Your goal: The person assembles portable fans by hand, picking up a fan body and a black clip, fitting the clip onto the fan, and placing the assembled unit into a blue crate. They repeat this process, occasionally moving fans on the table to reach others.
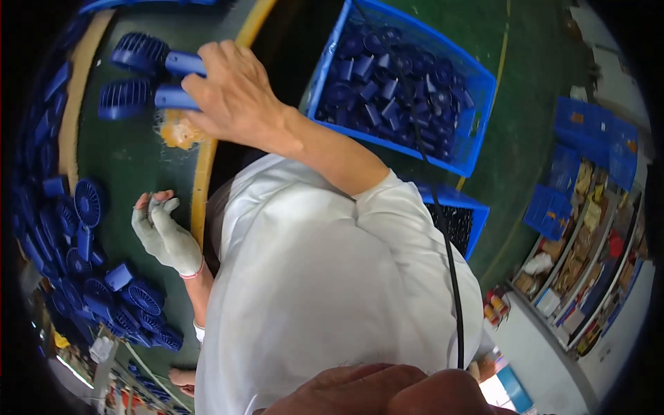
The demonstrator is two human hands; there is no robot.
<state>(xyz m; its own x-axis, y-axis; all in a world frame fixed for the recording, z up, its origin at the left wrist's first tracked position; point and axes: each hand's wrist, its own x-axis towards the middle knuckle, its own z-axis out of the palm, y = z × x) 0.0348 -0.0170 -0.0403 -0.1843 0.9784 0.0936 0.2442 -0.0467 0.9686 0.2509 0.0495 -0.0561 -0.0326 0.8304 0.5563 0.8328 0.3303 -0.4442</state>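
My bare right hand [232, 93] is closed around the handles of two blue handheld fan housings, the upper fan housing [140, 52] and the lower fan housing [126, 99]. Their round slatted heads point away from me, over the green work table [117, 159]. Nearer my body, my left hand [164, 232] wears a white glove with bare fingertips. Its fingers are loosely curled and apart, with nothing visible in them, at the table's yellow edge [200, 187]. A pile of similar blue fan housings [76, 256] lies along the far side of the table.
A blue crate [477, 142] full of blue fan parts stands on the floor to my right, and another blue crate [477, 228] holds dark pieces. An orange worn patch [178, 131] marks the table. Someone's hand [182, 377] shows beyond my left arm. A black cable [453, 290] hangs across the view.
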